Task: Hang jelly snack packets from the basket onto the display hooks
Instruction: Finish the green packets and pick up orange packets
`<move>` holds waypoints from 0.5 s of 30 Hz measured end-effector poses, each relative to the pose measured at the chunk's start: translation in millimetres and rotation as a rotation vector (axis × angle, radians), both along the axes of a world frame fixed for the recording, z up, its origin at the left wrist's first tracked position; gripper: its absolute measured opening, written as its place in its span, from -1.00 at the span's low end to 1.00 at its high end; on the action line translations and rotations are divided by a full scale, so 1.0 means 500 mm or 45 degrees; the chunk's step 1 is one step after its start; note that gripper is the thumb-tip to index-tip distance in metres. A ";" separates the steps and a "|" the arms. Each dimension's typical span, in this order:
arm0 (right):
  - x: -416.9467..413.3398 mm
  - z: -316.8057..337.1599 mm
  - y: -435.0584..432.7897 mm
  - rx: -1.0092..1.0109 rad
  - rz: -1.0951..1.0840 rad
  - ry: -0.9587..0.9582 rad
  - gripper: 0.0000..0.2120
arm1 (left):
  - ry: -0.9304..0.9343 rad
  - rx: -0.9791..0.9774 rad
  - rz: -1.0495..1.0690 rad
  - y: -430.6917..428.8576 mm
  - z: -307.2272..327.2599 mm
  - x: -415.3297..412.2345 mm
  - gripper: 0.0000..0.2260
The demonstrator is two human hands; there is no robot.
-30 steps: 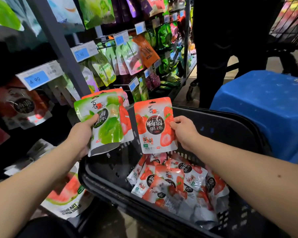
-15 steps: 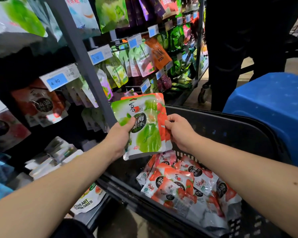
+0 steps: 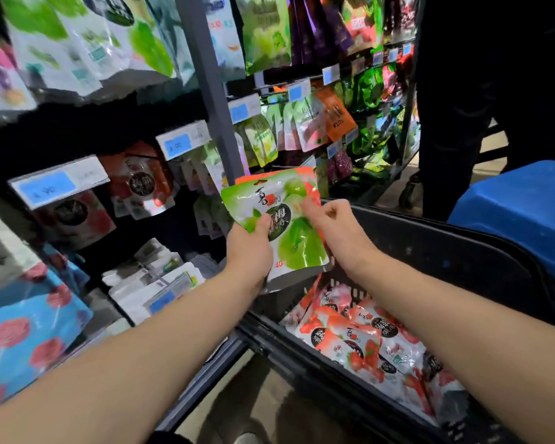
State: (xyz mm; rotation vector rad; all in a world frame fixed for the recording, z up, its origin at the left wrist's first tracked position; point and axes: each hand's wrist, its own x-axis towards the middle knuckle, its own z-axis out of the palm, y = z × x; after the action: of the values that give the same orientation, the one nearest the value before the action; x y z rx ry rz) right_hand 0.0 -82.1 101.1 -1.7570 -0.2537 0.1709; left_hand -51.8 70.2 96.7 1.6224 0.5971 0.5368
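Glossy plastic-film pkts (image 3: 279,219), black plastic basket (image 3: 462,251), matt grey metal upright (image 3: 205,75)

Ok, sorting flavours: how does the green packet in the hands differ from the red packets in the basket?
Colour: the glossy green plastic jelly packet shows green fruit; the red-and-white plastic jelly packets show red fruit. Pose: the green one is held up; the red ones lie heaped in the black plastic basket. Hold: left hand and right hand grip the green one; the red ones lie untouched. Both carry dark round labels.
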 end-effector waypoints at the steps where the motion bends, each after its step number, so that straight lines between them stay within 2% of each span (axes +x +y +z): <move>1: -0.010 0.009 0.006 0.008 0.028 0.008 -0.30 | -0.021 -0.016 0.023 0.002 0.004 -0.008 -0.70; 6: -0.072 0.061 0.036 -0.010 0.081 -0.014 -0.29 | -0.080 -0.062 0.099 0.015 0.058 -0.059 -0.68; 8: -0.084 0.072 0.048 -0.020 0.059 -0.043 -0.35 | -0.075 -0.060 0.096 0.024 0.072 -0.071 -0.72; 11: -0.098 0.082 0.062 0.060 0.086 0.048 -0.49 | -0.005 -0.063 0.009 0.038 0.098 -0.095 -0.75; 15: -0.112 0.090 0.084 0.145 0.072 0.235 -0.58 | 0.125 -0.050 -0.198 0.055 0.136 -0.134 -0.50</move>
State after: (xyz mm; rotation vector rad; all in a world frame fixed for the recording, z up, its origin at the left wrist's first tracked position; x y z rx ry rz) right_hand -55.9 -40.3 145.9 -1.6100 -0.1754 0.3505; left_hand -118.9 97.5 164.5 1.6489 0.5453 0.3306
